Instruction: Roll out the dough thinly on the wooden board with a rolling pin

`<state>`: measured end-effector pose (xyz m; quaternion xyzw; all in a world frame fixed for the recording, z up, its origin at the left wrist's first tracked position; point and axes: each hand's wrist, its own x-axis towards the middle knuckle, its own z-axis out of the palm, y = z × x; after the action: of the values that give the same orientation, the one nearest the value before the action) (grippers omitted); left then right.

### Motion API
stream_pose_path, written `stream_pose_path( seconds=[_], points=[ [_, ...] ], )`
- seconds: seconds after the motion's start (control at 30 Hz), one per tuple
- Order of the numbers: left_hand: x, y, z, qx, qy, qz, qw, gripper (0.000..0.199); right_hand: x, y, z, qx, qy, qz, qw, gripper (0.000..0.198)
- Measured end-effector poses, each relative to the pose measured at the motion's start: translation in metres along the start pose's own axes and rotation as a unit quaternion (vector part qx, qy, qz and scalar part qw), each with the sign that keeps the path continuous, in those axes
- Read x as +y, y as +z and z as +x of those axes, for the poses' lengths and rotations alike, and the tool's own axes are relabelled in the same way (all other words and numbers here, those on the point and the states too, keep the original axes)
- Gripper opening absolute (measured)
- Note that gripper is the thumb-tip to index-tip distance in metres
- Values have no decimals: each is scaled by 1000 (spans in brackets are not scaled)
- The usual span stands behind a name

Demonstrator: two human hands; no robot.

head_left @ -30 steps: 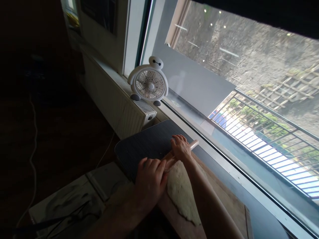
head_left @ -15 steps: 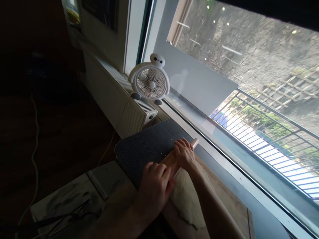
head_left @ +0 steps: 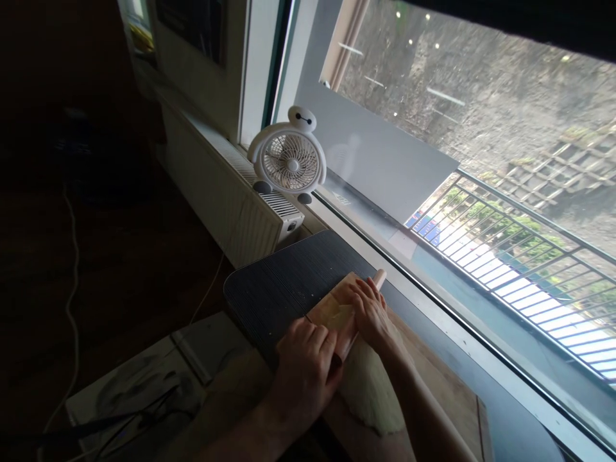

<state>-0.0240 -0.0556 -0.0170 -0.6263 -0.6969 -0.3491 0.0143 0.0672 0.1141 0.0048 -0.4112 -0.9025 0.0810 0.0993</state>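
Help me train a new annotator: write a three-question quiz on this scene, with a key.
1. Multiple choice: what do the left hand and right hand both rest on? A) a knife B) a rolling pin C) a cup
2. True or false: the dough lies flat on a wooden board.
3. Fill in: a white ____ with a round grille stands at the near end of the radiator.

Key: 1 B; 2 true; 3 fan.

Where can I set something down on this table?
Mostly bare: the dark tabletop between board and radiator, and its narrow strip between board and window sill. Crowded: the board, where left hand and right hand lie over the rolling pin and dough.
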Motion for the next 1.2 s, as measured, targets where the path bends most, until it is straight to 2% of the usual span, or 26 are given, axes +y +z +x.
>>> stream_pose_path(
  seconds=[0.1, 0.17, 0.27, 0.37, 0.43, 0.5, 0.57, 0.63, 0.7, 0.8, 0.93, 1.0, 1.1, 1.2],
  points=[
    [-11, -9, 5, -1, -20, 17, 1000, 32, -38, 3, 32, 8, -22, -7, 1000, 41],
    [-11, -11, 7, 2, -21, 24, 999, 36, -47, 3, 40, 8, -36, -5, 999, 39],
    [2, -8, 6, -1, -11, 19, 1000, 40, -26, 0, 18, 1, -35, 6, 999, 41],
    [18, -4, 5, -9, 20, -1, 1000, 52, 15, -1, -21, 14, 5, -1, 1000, 47],
    [22, -3, 5, -17, 36, -13, 999, 54, 30, 0, -36, 20, 35, -13, 999, 49],
    [19, -5, 8, -17, 29, -14, 999, 49, 27, 2, -33, 14, 53, -10, 998, 51],
    [10, -8, 11, -5, 6, -5, 1000, 37, 9, 3, -14, 7, 59, 12, 998, 50],
    [3, -9, 14, 10, -16, 7, 1000, 26, -11, 3, 9, 2, 47, 31, 998, 49],
    [1, -9, 15, 18, -24, 13, 999, 25, -22, 1, 22, -1, 33, 41, 999, 47],
    [9, -1, 13, 18, -13, 8, 1000, 25, -8, -2, 8, 7, 20, 54, 998, 45],
    [23, 13, 11, 0, 8, -11, 1000, 46, 33, -6, -35, 49, 39, 37, 997, 46],
    [22, 16, 12, -10, 8, -14, 1000, 48, 37, -7, -39, 43, 51, 21, 998, 47],
    [12, 11, 17, -9, -6, 3, 1000, 51, 15, -5, -14, 23, 59, 19, 998, 49],
    [3, 1, 23, -14, -17, 30, 999, 44, -16, -6, 19, 3, 47, 11, 999, 47]
  ],
)
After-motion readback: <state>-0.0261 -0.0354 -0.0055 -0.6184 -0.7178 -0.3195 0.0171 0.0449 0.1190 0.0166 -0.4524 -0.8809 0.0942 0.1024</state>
